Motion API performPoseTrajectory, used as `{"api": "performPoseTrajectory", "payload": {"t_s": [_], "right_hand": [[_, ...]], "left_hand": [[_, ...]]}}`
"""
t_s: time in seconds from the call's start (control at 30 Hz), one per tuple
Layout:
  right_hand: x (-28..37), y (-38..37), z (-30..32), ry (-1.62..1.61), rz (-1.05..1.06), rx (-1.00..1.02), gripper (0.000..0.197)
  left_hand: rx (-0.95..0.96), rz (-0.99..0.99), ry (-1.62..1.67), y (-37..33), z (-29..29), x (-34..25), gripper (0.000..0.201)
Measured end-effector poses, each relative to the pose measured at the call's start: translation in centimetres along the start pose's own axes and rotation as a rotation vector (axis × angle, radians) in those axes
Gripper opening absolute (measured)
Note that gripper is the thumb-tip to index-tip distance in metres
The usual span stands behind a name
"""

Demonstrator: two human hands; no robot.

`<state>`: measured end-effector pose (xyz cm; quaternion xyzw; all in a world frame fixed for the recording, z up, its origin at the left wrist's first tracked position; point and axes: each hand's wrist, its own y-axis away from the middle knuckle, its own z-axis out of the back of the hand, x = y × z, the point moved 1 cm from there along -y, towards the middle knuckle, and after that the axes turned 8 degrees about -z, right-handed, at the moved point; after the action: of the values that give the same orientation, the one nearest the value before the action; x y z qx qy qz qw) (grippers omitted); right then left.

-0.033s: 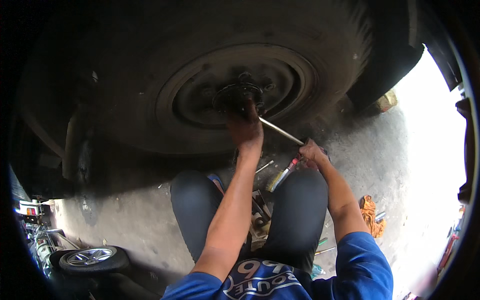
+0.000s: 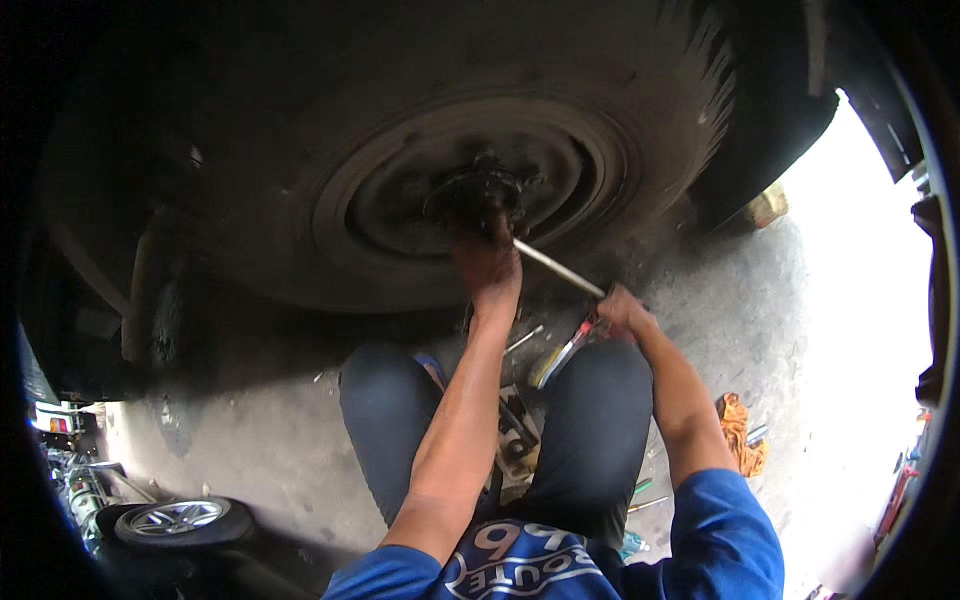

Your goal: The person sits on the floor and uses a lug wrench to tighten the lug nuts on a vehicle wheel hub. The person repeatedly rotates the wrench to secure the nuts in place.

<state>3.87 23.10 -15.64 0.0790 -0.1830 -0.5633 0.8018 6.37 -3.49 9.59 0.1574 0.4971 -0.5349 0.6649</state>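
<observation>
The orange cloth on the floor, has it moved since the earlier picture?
No, no visible shift either way: judged against the loose wheel at lower left, the orange cloth lies in the same spot.

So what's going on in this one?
A person sits or crouches at a large vehicle wheel. Their right hand grips the outer end of a metal bar that slants up to the hub. Their left hand is at the hub, by the bar's other end; its exact grip is too dark to tell. A brush lies near the right knee.
</observation>
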Motion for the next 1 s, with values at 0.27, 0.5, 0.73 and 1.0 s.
{"api": "performPoseTrajectory", "payload": {"t_s": [0.27,0.5,0.73,1.0], "right_hand": [[-2.2,14.5,24.0,-0.139,-0.402,-0.314,0.027],[9.7,20.6,45.6,0.481,-0.487,-0.586,0.009],[19.9,23.5,51.6,0.702,0.318,-0.981,0.042],[30.8,22.9,52.1,1.193,0.643,-1.146,0.019]], "left_hand": [[-0.186,-0.058,0.148,0.1,-1.2,2.6,0.029],[-0.158,0.5,1.42,-2.1,-2.9,2.8,0.031],[0.005,0.434,1.65,-2.3,-3.6,4.1,0.035],[0.06,0.477,1.637,-4.2,-3.3,2.8,0.034]]}}
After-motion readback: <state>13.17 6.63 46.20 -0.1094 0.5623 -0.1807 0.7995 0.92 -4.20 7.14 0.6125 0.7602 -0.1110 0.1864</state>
